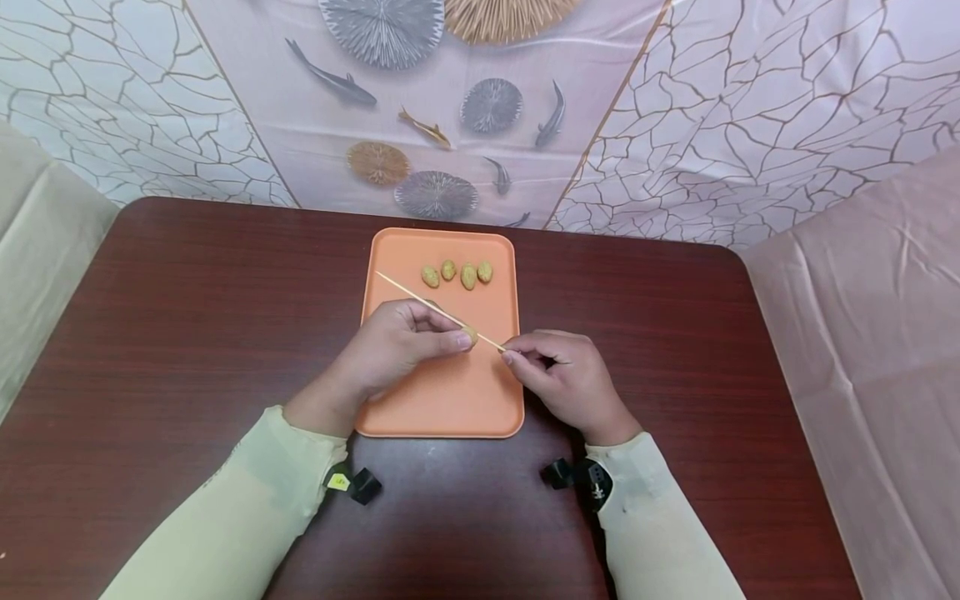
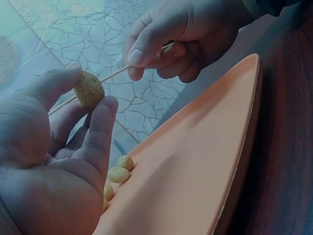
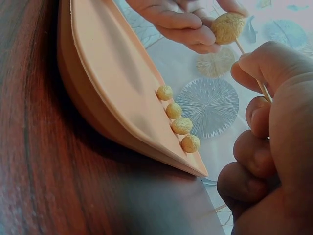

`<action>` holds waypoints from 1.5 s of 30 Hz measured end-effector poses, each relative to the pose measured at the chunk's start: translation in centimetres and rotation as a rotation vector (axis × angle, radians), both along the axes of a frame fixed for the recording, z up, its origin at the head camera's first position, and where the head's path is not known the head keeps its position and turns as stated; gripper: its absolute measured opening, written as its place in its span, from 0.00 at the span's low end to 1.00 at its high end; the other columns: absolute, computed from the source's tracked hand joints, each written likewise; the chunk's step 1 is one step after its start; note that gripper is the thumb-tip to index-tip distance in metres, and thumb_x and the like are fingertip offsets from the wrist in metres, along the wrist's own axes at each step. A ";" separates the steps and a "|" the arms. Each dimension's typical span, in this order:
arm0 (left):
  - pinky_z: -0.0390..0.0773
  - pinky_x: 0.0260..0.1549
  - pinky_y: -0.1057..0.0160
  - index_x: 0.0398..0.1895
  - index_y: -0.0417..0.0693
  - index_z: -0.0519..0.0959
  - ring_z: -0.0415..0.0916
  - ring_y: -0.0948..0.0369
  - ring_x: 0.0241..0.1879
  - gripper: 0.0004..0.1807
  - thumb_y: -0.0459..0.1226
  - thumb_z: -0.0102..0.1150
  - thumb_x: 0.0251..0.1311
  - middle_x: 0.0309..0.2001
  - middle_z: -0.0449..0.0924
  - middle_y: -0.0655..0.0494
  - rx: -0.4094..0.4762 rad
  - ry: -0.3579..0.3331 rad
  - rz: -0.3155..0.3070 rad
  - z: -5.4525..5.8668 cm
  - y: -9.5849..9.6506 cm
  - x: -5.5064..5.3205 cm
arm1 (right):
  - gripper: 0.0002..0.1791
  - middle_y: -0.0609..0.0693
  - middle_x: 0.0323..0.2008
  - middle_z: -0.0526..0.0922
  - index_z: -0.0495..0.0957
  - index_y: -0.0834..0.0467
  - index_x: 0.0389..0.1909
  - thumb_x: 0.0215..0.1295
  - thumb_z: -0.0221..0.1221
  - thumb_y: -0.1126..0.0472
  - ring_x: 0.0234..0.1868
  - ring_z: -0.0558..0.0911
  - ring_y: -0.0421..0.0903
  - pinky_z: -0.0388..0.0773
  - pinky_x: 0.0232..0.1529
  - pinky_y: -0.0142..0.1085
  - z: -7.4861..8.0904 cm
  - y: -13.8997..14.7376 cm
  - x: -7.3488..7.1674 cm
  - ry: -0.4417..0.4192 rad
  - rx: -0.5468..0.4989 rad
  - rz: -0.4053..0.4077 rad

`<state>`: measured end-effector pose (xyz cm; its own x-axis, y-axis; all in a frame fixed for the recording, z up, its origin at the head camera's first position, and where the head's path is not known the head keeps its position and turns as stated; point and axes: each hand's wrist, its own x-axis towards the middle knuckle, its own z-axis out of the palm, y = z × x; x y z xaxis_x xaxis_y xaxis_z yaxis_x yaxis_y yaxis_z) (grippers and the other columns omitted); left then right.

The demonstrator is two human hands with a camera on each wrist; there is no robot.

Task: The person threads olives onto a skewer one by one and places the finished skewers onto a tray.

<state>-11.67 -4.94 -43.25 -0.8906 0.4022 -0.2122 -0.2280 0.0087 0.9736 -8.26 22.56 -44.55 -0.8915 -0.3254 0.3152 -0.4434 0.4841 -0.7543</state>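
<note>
My left hand (image 1: 401,340) pinches a yellow-brown, rough-skinned oval ball (image 2: 89,90) between thumb and fingers, above the orange tray (image 1: 442,408). A thin wooden skewer (image 1: 416,295) shows on both sides of this ball in the left wrist view. Its long end points up and left over the tray in the head view. My right hand (image 1: 564,373) grips the skewer's other end between thumb and forefinger, close to the ball, at the tray's right edge. The right hand's other fingers are curled in. Several similar balls (image 1: 468,277) lie in a row near the tray's far end.
Under the tray is a dark reddish-brown wooden table (image 1: 225,333). Behind its far edge hangs a patterned cloth (image 1: 450,100) with fish and round leaf shapes. Pale cloth (image 1: 862,333) covers the right side. Both wrists wear small black devices (image 1: 365,486).
</note>
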 end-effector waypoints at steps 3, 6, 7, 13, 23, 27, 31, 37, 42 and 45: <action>0.89 0.45 0.66 0.45 0.43 0.92 0.91 0.62 0.43 0.08 0.35 0.81 0.66 0.41 0.96 0.56 -0.002 -0.001 -0.009 0.0 0.1 0.1 | 0.05 0.41 0.30 0.84 0.95 0.54 0.43 0.77 0.72 0.59 0.30 0.78 0.39 0.73 0.32 0.28 0.0 0.0 0.0 0.006 -0.005 0.005; 0.90 0.46 0.66 0.45 0.43 0.93 0.91 0.62 0.44 0.09 0.36 0.81 0.67 0.42 0.95 0.55 -0.010 -0.002 -0.015 0.0 0.2 0.1 | 0.04 0.41 0.29 0.83 0.95 0.54 0.42 0.77 0.73 0.59 0.29 0.77 0.39 0.72 0.31 0.28 0.0 -0.1 0.0 0.007 -0.008 0.012; 0.90 0.46 0.65 0.45 0.43 0.93 0.91 0.61 0.44 0.09 0.36 0.81 0.67 0.42 0.95 0.55 -0.012 -0.003 -0.018 0.0 0.2 0.1 | 0.04 0.41 0.29 0.82 0.95 0.54 0.42 0.77 0.73 0.59 0.29 0.77 0.39 0.72 0.30 0.28 0.0 -0.1 0.0 0.007 -0.007 0.013; 0.90 0.45 0.65 0.47 0.42 0.93 0.91 0.62 0.42 0.09 0.35 0.80 0.67 0.41 0.95 0.54 -0.004 -0.015 -0.033 0.0 0.4 0.3 | 0.05 0.41 0.29 0.83 0.95 0.54 0.43 0.78 0.72 0.58 0.29 0.77 0.39 0.72 0.31 0.28 0.0 -0.2 0.1 0.004 0.002 0.017; 0.90 0.45 0.66 0.48 0.41 0.94 0.91 0.63 0.42 0.10 0.35 0.80 0.67 0.42 0.96 0.55 0.013 -0.001 -0.056 -0.5 0.7 0.5 | 0.04 0.41 0.30 0.84 0.95 0.54 0.42 0.78 0.72 0.60 0.30 0.77 0.38 0.72 0.31 0.28 -0.2 -0.3 0.1 0.019 -0.009 0.031; 0.90 0.45 0.66 0.48 0.42 0.94 0.91 0.63 0.42 0.10 0.36 0.80 0.68 0.42 0.96 0.54 0.007 0.002 -0.064 -0.5 0.8 0.4 | 0.05 0.41 0.30 0.84 0.95 0.54 0.43 0.78 0.72 0.59 0.30 0.77 0.39 0.72 0.31 0.28 -0.1 -0.3 0.1 0.022 -0.004 0.034; 0.90 0.46 0.66 0.48 0.42 0.94 0.91 0.62 0.42 0.10 0.36 0.80 0.68 0.43 0.96 0.53 -0.001 0.011 -0.071 -0.5 0.9 0.5 | 0.05 0.41 0.31 0.85 0.95 0.54 0.43 0.78 0.72 0.59 0.30 0.77 0.39 0.72 0.31 0.28 -0.1 -0.4 0.1 0.023 -0.010 0.038; 0.90 0.48 0.66 0.47 0.42 0.94 0.91 0.63 0.44 0.09 0.36 0.80 0.68 0.43 0.96 0.54 -0.002 0.022 -0.073 -0.4 1.0 0.5 | 0.04 0.42 0.30 0.85 0.95 0.55 0.42 0.77 0.72 0.62 0.30 0.77 0.38 0.71 0.32 0.27 -0.2 -0.4 0.0 0.032 -0.019 0.044; 0.90 0.47 0.66 0.47 0.41 0.94 0.91 0.63 0.43 0.09 0.35 0.80 0.68 0.43 0.96 0.54 0.005 0.035 -0.079 -0.4 1.0 0.5 | 0.04 0.42 0.29 0.84 0.95 0.55 0.42 0.77 0.72 0.62 0.29 0.76 0.38 0.71 0.31 0.28 -0.3 -0.5 0.0 0.041 -0.021 0.050; 0.90 0.45 0.66 0.47 0.42 0.94 0.91 0.63 0.44 0.09 0.36 0.80 0.68 0.43 0.96 0.53 -0.006 0.037 -0.080 -0.4 0.9 0.4 | 0.04 0.42 0.27 0.81 0.95 0.55 0.42 0.77 0.72 0.62 0.27 0.74 0.38 0.70 0.30 0.28 -0.4 -0.6 0.0 0.035 -0.027 0.046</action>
<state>-11.26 -4.02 -43.68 -0.8628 0.4716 -0.1823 -0.1900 0.0318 0.9813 -8.24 21.92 -44.95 -0.8643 -0.3568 0.3546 -0.4907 0.4427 -0.7505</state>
